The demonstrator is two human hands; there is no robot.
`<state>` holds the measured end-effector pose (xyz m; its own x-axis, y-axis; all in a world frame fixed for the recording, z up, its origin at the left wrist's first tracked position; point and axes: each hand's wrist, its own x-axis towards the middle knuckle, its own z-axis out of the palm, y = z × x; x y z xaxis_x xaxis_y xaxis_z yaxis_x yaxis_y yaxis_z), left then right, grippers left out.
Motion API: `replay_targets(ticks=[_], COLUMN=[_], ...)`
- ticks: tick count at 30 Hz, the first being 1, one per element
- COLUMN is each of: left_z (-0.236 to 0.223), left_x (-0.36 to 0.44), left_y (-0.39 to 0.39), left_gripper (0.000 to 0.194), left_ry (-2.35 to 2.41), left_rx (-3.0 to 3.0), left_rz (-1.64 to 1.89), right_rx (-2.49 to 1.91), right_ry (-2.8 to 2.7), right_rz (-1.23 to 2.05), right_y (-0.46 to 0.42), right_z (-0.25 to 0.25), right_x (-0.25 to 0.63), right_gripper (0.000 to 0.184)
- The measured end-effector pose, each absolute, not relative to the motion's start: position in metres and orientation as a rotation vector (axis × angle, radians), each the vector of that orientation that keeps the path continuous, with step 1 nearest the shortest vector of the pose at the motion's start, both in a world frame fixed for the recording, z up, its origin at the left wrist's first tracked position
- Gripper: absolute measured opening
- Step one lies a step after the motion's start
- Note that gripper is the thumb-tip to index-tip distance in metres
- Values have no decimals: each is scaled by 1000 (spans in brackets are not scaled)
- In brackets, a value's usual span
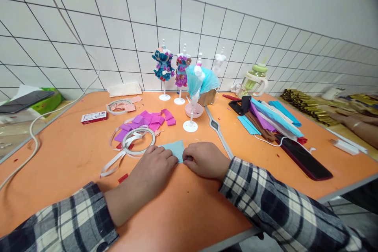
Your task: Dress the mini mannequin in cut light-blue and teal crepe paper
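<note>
On the orange table lies a small light blue piece of crepe paper [177, 148], between my two hands. My left hand [153, 167] rests over its left part, fingers bent down and closed on it. At its right edge my right hand [205, 159] is closed in a pinch; the fingertips are partly hidden. Just behind stands a small white mannequin [195, 98] wrapped in sheer light blue material. A roll of white double-sided tape [153, 138] sits left of the paper, beside purple crepe paper pieces [152, 120].
Two decorated mannequins [163, 65] and a bare one stand along the gridded wall. A pink bowl [198, 110] is behind the nearest mannequin. Folded crepe paper [274, 116], a phone [304, 157] and a bottle [254, 80] are on the right. Another person's arm [360, 126] reaches in there.
</note>
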<state>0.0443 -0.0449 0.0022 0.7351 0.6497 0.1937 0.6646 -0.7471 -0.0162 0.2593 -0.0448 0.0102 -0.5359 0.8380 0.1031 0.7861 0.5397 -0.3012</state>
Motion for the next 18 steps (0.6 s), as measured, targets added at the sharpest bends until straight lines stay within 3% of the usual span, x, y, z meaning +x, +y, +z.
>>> replay_targets(ticks=[18], left_z=[3], left_x=[46], left_y=[-45], left_gripper=[16], left_ry=[-1142], left_rx=[-2886], left_rz=[-223], right_rx=[-1383], right_ry=[-2523], right_rz=[327], right_y=[-48], right_z=[9], right_x=[255], right_gripper=[12])
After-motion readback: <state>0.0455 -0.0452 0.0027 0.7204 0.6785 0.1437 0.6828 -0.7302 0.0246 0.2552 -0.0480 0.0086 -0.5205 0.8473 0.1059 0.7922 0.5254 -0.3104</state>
